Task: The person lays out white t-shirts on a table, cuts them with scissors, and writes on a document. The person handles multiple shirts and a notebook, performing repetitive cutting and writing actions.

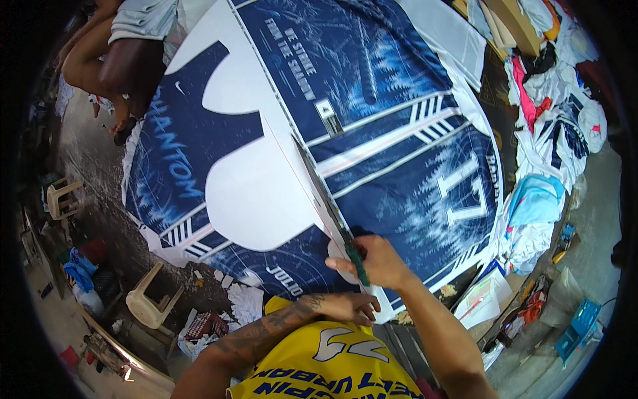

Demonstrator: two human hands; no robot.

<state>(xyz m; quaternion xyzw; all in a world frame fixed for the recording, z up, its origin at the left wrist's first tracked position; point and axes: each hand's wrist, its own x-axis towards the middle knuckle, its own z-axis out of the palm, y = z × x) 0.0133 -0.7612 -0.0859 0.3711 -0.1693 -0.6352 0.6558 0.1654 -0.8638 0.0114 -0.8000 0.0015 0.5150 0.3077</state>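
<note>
My right hand (372, 263) grips long scissors (355, 256) with green handles, their blades angled up along a pale strip between printed panels. The large fabric sheet (399, 179) is navy with frosty tree graphics, lettering and white stripes, and has big white shapes (256, 193) left of the blades. My left hand (352, 306), on a tattooed forearm, lies at the sheet's near edge below my right hand, fingers bent and slightly apart, touching the fabric. A yellow printed garment (316, 369) is just beneath my forearms.
Another person's bare leg (100, 66) is at upper left. Plastic chairs (149, 299) stand at lower left. Heaped fabric scraps (545, 199) line the right side, with a cardboard piece (515, 26) at top and a blue plastic object (578, 326) at lower right.
</note>
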